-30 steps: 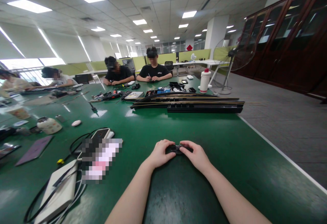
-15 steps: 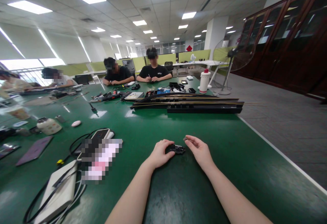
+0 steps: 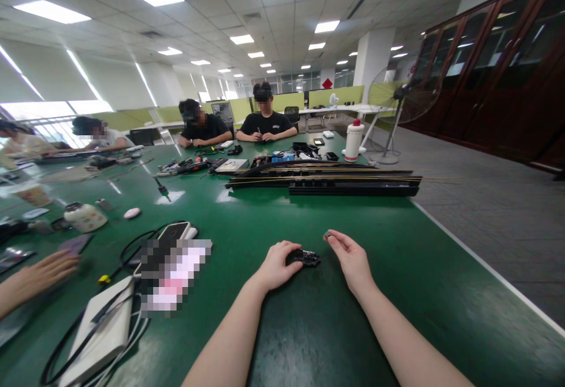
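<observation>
On the green tabletop [image 3: 304, 316], my left hand [image 3: 277, 266] is closed around one end of a small black part [image 3: 309, 257] with an uneven, shiny upper side. Its exact kind is too small to make out, and my fingers hide its left end. To the right, my right hand [image 3: 351, 256] pinches a tiny grey piece [image 3: 327, 234] between thumb and fingertips. That piece is held a little above the table, apart from the black part.
Long black rails [image 3: 353, 186] with thin rods lie across the table ahead. A white bottle [image 3: 353, 141] with a red top stands behind them. At left are a white box [image 3: 103, 322], cables, a phone [image 3: 174, 235] and a jar [image 3: 85, 216]. Another person's hand [image 3: 44, 275] reaches in there.
My right hand has moved slightly right and up, away from the black part, with the grey piece. My left hand stays put. Another person's hand has come in at the left.
</observation>
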Available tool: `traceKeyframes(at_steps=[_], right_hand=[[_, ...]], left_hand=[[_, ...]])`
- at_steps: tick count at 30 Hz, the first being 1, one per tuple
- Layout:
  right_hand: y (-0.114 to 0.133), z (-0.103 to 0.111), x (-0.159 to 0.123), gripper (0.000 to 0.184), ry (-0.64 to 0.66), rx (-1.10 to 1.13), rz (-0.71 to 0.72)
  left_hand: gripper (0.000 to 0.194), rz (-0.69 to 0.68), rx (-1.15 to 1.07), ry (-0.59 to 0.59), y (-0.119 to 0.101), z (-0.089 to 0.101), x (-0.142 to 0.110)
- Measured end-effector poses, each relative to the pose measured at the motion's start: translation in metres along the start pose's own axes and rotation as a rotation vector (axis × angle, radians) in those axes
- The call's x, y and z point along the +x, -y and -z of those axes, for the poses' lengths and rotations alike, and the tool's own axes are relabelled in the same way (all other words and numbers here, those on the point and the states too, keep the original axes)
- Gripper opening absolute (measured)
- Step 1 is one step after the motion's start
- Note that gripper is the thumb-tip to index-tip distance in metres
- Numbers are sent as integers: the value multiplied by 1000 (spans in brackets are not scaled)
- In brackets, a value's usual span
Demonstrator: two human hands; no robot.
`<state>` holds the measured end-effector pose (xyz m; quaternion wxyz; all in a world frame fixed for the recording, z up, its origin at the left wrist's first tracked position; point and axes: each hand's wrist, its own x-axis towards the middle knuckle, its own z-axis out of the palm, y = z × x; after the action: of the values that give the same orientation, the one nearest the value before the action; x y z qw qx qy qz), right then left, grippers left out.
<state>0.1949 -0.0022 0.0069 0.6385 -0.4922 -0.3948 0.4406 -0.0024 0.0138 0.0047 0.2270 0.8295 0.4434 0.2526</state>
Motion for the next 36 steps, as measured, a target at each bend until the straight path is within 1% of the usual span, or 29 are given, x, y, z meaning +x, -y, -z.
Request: traceKeyframes(at_steps=[5,13,23,36], right_hand=[[0,1,1,44,-33,23,-12],[1,0,0,46,-43,26,-14],[0,1,1,43,-41,2,12],[-2,-1,0,43,-29,7,-17]], left_hand=[[37,-1,-1,-2,-1,0,0],[37,6,0,3,-1,0,0],[37,12,6,5,-1,1,0],[38,11,9,7,1,0,0]])
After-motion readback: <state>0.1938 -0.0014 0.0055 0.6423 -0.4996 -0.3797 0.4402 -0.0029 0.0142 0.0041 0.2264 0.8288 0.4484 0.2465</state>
